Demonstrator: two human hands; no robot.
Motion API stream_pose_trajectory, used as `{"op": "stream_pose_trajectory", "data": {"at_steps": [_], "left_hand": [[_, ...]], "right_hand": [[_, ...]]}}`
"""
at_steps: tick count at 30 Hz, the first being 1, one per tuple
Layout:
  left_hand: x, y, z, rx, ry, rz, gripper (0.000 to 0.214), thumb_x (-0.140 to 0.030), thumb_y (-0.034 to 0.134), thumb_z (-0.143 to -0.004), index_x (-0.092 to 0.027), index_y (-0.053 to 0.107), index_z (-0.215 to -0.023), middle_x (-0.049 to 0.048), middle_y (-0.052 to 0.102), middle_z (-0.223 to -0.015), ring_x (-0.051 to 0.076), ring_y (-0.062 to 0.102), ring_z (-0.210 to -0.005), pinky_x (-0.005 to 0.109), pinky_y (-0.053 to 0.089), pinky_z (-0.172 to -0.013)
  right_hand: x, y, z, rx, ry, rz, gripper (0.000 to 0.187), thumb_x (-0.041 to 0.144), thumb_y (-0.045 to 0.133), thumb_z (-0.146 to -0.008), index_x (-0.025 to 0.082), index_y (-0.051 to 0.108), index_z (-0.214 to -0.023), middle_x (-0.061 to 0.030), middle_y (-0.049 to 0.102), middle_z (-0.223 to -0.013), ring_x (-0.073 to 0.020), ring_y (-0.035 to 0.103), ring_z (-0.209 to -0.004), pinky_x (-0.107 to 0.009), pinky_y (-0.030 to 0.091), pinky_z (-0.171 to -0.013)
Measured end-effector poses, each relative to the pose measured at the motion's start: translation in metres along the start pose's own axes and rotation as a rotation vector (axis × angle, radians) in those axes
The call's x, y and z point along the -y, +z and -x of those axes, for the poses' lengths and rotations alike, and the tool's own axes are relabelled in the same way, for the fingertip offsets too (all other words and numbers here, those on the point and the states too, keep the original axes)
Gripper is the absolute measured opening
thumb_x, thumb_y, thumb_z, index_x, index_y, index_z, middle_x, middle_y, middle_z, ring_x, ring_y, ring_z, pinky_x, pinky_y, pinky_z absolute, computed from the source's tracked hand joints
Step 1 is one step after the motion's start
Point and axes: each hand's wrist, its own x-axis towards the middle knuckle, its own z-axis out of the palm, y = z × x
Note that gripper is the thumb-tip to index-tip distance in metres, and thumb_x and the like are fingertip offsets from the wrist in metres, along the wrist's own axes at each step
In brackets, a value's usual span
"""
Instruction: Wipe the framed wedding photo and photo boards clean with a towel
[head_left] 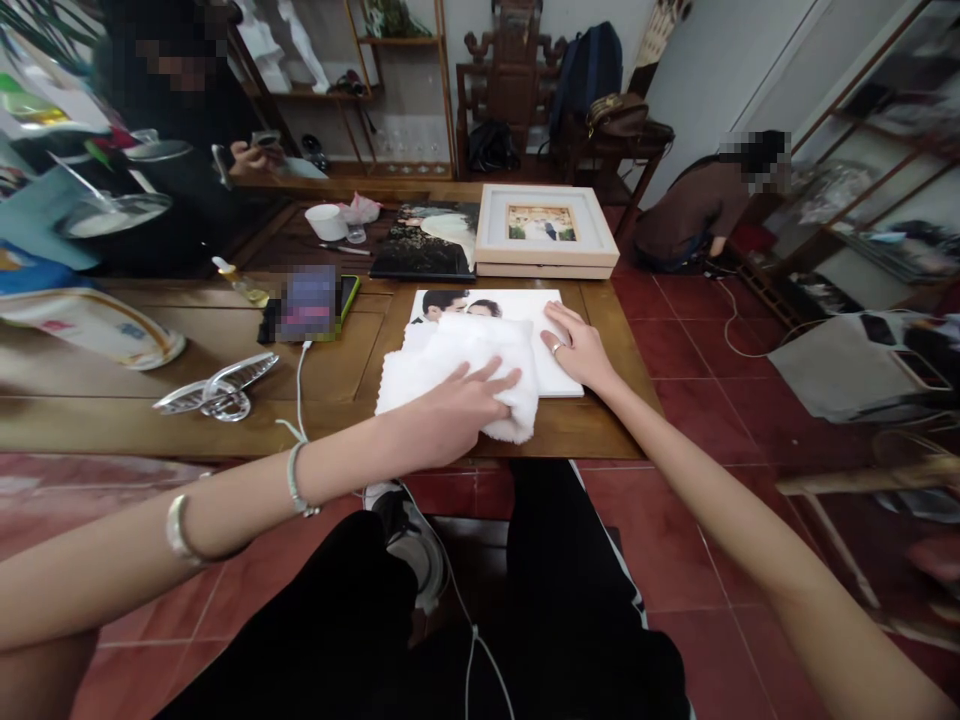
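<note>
A white photo panel (555, 378) with a couple pictured on it lies flat near the table's front edge. Over its left and lower part is spread a fluffy white cloth (427, 365), which hides much of the picture. My left hand (465, 405) presses on the cloth with its fingers spread. At the panel's right side rests my right hand (577, 345), fingers stretched over the surface, a ring on one of them. Behind the panel are a dark photo album (424, 245) and a pale framed picture box (547, 235).
On the wooden table (345, 365) are a clear hair claw (217, 390), a phone (307, 305) with a white cable, a dropper bottle (240, 283) and a white cup (326, 222). One person sits across at the left; another crouches at the right.
</note>
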Motion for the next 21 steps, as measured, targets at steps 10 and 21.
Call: {"op": "stream_pose_trajectory", "data": {"at_steps": [10,21], "left_hand": [[0.084,-0.011,-0.089,-0.090,-0.182,-0.058,0.057,0.005,0.042,-0.075,-0.013,0.058,-0.127,0.0140,0.022,-0.159,0.033,0.018,-0.146,0.058,0.028,-0.110],[-0.011,-0.001,-0.035,-0.039,-0.090,-0.134,0.047,0.001,0.048,-0.079,-0.017,0.065,-0.118,0.0124,0.028,-0.157,0.041,0.023,-0.143,0.064,0.033,-0.106]], "right_hand": [[-0.003,-0.001,-0.001,0.009,-0.003,0.002,0.046,0.029,0.058,-0.083,0.023,0.061,-0.127,-0.0070,0.054,-0.141,-0.0273,0.045,-0.135,-0.051,0.031,-0.116],[-0.001,0.000,-0.001,0.025,-0.022,0.010,0.043,0.025,0.055,-0.083,0.019,0.062,-0.126,-0.0088,0.054,-0.141,-0.0258,0.043,-0.137,-0.049,0.030,-0.117]]}}
